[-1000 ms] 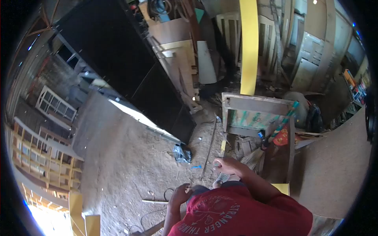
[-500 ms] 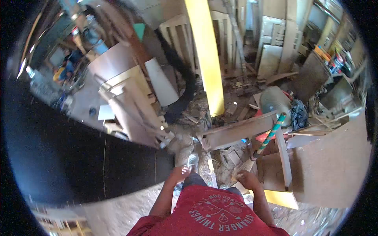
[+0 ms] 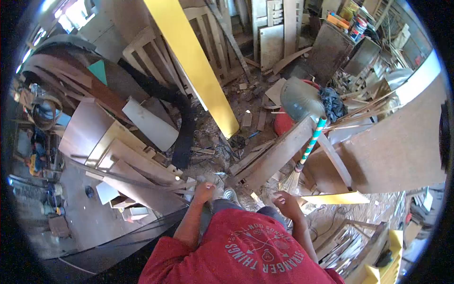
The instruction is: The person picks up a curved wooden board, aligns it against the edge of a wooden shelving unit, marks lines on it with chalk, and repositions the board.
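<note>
My left hand (image 3: 204, 192) is held in front of my left hip, its fingers curled in with nothing visible in them. My right hand (image 3: 286, 205) hovers by my right thigh with loosely bent fingers and no object in it. Nearest to the right hand is a broom (image 3: 309, 147) with a green, white and gold striped handle, leaning upright against a wooden frame (image 3: 276, 158). Its straw bristles sit just beyond my fingers, apparently without contact. Ahead of the left hand are stacked wooden boards (image 3: 142, 163).
A long yellow board (image 3: 196, 66) stands slanted ahead. Wood scraps litter the dirt floor (image 3: 213, 128). To the right are a large brown panel (image 3: 392, 146), a fan-like round grey object (image 3: 302, 100) and a black plastic bag (image 3: 333, 104). Slatted wooden panels (image 3: 203, 38) lean at the back.
My view has turned to the right, and the yellow board and broom now sit further left. The dark panel at lower left has mostly left view. Both hands stay free of objects.
</note>
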The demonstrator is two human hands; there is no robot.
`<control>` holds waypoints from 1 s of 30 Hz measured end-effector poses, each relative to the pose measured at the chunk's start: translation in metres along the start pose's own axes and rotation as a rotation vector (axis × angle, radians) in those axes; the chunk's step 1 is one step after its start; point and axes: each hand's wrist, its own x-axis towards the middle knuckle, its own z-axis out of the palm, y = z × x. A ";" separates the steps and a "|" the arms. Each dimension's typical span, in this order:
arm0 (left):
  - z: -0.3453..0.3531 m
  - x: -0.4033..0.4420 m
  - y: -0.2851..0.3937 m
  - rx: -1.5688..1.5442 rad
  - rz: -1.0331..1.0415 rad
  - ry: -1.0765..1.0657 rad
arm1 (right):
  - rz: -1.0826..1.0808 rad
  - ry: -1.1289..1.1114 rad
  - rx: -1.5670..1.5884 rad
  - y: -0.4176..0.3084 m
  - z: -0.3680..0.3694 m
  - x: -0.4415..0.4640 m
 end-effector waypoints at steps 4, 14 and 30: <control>-0.016 0.016 0.034 0.087 -0.002 -0.050 | -0.033 0.007 0.054 -0.020 0.010 0.009; -0.074 0.105 0.101 -0.071 0.099 -0.009 | -0.076 0.093 0.110 -0.029 0.021 0.051; -0.415 0.694 0.260 -0.893 0.295 0.795 | 0.363 0.292 0.066 -0.107 0.085 0.195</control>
